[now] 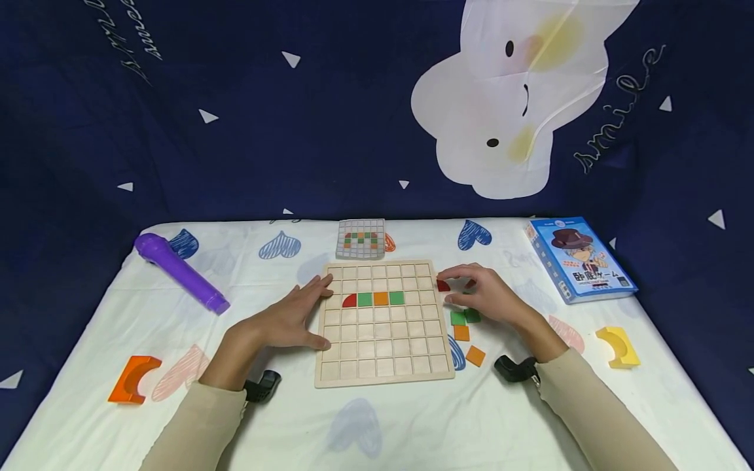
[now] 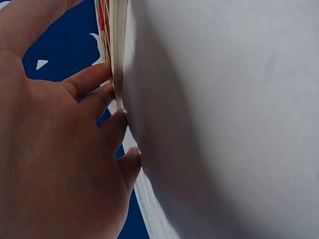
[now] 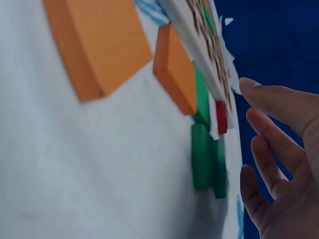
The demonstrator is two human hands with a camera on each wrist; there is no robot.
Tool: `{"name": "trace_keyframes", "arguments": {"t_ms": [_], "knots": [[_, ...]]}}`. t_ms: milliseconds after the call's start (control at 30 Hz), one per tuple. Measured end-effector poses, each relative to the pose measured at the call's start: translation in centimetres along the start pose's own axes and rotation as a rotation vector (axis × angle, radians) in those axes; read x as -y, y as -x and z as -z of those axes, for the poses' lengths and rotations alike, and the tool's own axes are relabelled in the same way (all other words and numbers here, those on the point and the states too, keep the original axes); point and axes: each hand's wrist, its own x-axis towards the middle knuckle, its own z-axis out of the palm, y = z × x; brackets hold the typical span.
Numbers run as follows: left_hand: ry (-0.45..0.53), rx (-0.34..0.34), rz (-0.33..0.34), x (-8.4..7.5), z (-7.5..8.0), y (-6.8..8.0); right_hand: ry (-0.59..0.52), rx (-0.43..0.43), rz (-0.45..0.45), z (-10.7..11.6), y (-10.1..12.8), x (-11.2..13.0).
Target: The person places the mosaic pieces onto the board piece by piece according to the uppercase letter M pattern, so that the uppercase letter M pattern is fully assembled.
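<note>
Head view: left hand (image 1: 288,320), fingers straight, steadies the square grid board (image 1: 383,320); right hand's (image 1: 489,297) fingers relaxed.

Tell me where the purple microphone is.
In the head view the purple microphone lies at the table's far left, left of the wooden grid board, beyond the orange arch block.

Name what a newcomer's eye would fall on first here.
The wooden grid board at table centre, with a row of red, green, orange and green tiles on it. The left hand rests at its left edge; the right hand hovers over loose tiles beside its right edge.
</note>
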Motion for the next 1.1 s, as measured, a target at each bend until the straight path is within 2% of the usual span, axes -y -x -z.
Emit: {"name": "trace_keyframes", "arguments": {"t_ms": [300,1100], "knots": [[0.001,0.0,0.0,0.1,-0.1,-0.1,0.007,-0.002,-0.024,-0.4,-0.8,-1.1],[-0.007,-0.004,0.0,0.0,0.1,-0.2,0.015,0.006,-0.084,-0.2,-1.5,-1.1]]}}
